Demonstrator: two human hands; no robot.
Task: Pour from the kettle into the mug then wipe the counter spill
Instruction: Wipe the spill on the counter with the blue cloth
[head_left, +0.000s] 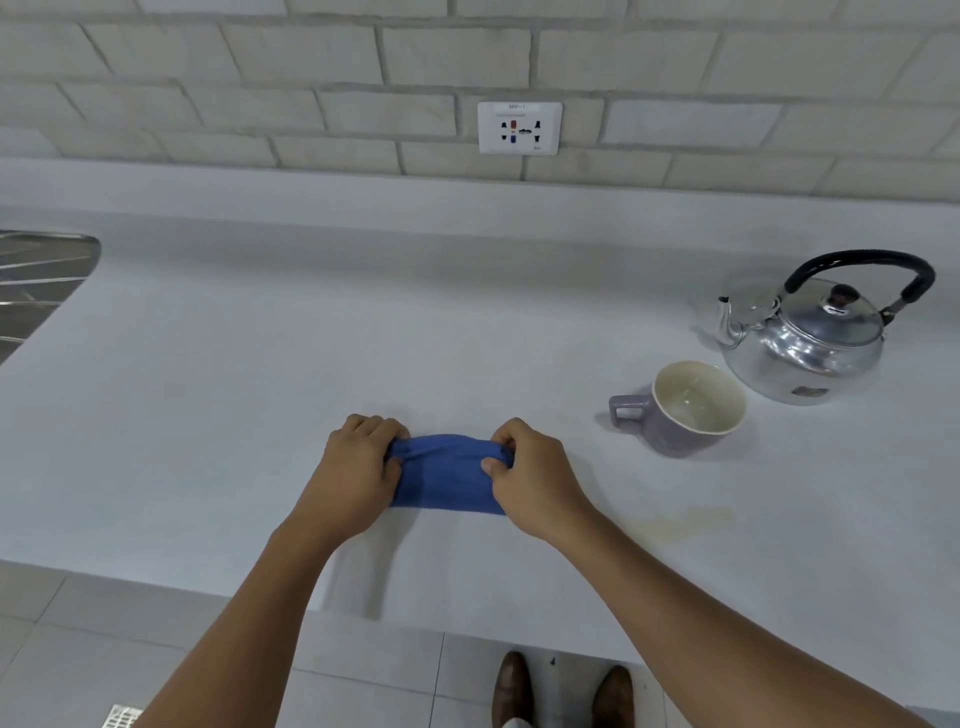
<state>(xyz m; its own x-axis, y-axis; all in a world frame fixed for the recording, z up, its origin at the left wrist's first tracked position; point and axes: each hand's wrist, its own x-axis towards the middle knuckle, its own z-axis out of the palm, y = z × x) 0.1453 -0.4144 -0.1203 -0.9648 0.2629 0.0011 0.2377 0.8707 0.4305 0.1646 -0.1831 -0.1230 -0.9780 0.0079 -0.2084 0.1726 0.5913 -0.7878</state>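
A blue cloth (447, 475) lies folded on the pale counter (208, 415) near its front edge. My left hand (358, 462) grips the cloth's left end and my right hand (530, 473) grips its right end. To the right stands a lilac mug (685, 410) with a cream inside, handle pointing left, with liquid in its bottom. Behind the mug sits a shiny metal kettle (805, 343) with a black handle, spout facing left. A faint yellowish spill (691, 522) marks the counter in front of the mug, to the right of my right hand.
A steel sink drainer (36, 280) is set into the counter at the far left. A wall socket (519, 128) sits on the brick backsplash. The counter's front edge runs just below my forearms, with my shoes (566, 691) on the tiled floor.
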